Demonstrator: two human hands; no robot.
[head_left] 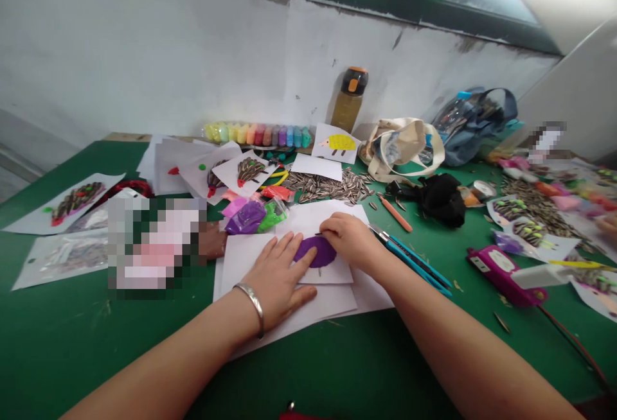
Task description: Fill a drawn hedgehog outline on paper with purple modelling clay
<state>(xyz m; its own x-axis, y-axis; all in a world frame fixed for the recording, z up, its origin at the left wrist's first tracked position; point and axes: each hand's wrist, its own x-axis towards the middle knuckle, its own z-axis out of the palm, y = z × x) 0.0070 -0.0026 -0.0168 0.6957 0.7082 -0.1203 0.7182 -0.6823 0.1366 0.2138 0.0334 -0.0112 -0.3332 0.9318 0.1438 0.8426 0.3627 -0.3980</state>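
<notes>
A flat purple clay patch (315, 252) lies on a white paper sheet (241, 259), with more sheets stacked beneath. My left hand (282, 275) rests flat on the sheet, fingers spread, one fingertip on the clay's lower left. A silver bangle circles that wrist. At the clay's upper right edge, my right hand (344, 237) is closed in a pinch. A small dark tip shows by its fingers, but what they hold is too hidden to name. Just behind the papers are a purple clay bag (245, 216), a green clay bag (274, 213) and a heap of sunflower seeds (328, 185).
Blue-handled tweezers (414, 259) and an orange pen-like tool (395, 213) lie right of the papers. Farther right are a black cloth bundle (441, 200) and a magenta glue gun (506, 275). Seed-covered pictures (80, 200) sit left. A bottle (350, 102) stands by the wall.
</notes>
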